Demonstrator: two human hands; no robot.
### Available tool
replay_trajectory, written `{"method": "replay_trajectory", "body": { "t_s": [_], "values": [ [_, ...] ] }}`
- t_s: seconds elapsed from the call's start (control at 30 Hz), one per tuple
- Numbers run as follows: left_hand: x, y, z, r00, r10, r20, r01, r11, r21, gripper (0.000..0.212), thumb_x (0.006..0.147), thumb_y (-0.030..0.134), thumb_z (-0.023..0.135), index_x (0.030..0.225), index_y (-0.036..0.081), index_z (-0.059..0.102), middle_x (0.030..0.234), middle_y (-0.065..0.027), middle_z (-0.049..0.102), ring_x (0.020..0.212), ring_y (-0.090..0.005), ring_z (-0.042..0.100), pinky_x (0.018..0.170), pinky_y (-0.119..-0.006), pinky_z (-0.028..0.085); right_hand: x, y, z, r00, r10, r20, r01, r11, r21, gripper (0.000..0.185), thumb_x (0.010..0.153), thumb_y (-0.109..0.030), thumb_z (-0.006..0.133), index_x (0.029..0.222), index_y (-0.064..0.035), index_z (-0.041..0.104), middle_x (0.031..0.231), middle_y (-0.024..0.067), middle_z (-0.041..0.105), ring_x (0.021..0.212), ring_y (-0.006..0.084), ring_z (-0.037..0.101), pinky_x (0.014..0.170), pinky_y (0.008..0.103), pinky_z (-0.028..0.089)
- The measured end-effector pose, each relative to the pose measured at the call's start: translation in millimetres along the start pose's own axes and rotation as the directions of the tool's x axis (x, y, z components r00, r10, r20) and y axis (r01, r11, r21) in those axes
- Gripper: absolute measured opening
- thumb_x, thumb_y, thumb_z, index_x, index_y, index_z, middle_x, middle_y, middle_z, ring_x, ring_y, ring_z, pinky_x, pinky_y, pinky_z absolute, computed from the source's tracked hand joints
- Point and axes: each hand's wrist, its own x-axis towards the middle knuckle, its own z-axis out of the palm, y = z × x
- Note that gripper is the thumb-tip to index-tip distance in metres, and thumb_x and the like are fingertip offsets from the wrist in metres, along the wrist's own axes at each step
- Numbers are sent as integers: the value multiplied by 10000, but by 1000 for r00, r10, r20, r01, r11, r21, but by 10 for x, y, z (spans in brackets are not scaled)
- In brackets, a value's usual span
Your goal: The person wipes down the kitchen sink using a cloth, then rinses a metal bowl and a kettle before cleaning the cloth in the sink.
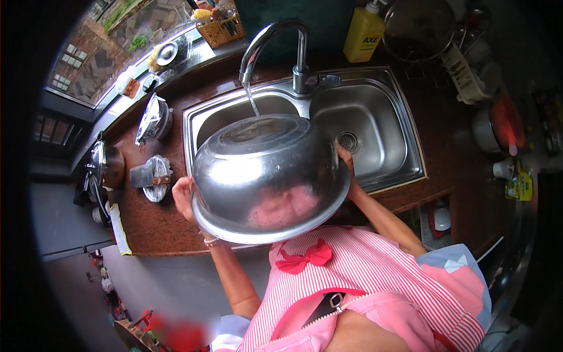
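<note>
A large stainless steel basin is tilted over the left sink bowl, its underside towards me and its rim near my apron. My left hand grips the basin's left rim. On the opposite side, my right hand holds the rim, partly hidden by the metal. Water runs from the curved chrome faucet and passes behind the basin. The inside of the basin is hidden. The right sink bowl shows its drain strainer.
Left on the brown countertop are a film-covered bowl, a cleaver on a wrapped dish and a pot. A yellow pump bottle stands behind the sink. At right are a cream rack and a saucepan.
</note>
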Motion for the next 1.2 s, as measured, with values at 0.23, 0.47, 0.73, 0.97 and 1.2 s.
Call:
{"method": "replay_trajectory", "body": {
  "t_s": [0.23, 0.47, 0.73, 0.97, 1.2],
  "values": [
    [-133, -358, -416, 498, -814, 299, 795, 291, -533, 247, 863, 177, 469, 975, -13, 580, 929, -138, 629, 868, -233, 605, 811, -368, 495, 215, 56, 21, 977, -193, 92, 208, 957, -204, 473, 801, -15, 496, 1268, -32, 422, 1130, 119, 535, 1069, 207, 501, 911, 280, 380],
    [-263, -478, -402, 577, -718, 389, 667, 139, -732, 227, 897, 200, 483, 942, 26, 622, 949, -84, 638, 943, -214, 575, 901, -415, 415, 595, 406, -50, 856, -148, 495, 404, 789, -463, 717, 710, 146, 362, 1354, -151, 256, 1162, 194, 454, 1017, 408, 476, 820, 429, 437],
    [-298, -737, -332, 650, -443, 617, 726, 120, -678, 324, 894, 373, 461, 1045, 131, 614, 1034, -41, 621, 967, -218, 551, 897, -469, 382, 1068, 257, 105, 942, -34, 335, 217, 820, -529, 428, 827, -143, 509, 1239, -67, 426, 1078, 183, 527, 984, 344, 530, 817, 386, 432],
    [-301, -1095, -144, 596, -768, 234, 597, 229, -769, 460, 856, 411, 516, 1171, 75, 528, 1237, -86, 500, 1146, -249, 441, 999, -421, 304, 1702, 200, 617, 883, -291, 367, 434, 805, -404, 474, 863, -313, 463, 1208, 12, 447, 1211, 178, 462, 1137, 302, 435, 952, 343, 334],
    [-172, -1225, -136, 636, -743, 208, 568, 268, -778, 453, 859, 355, 533, 1166, 23, 514, 1209, -109, 517, 1100, -252, 484, 982, -395, 342, 2073, 110, 1072, 818, -217, 532, 544, 592, -595, 391, 858, -329, 462, 1026, 16, 539, 1166, 204, 484, 1048, 337, 474, 900, 392, 379]
  ]
}}
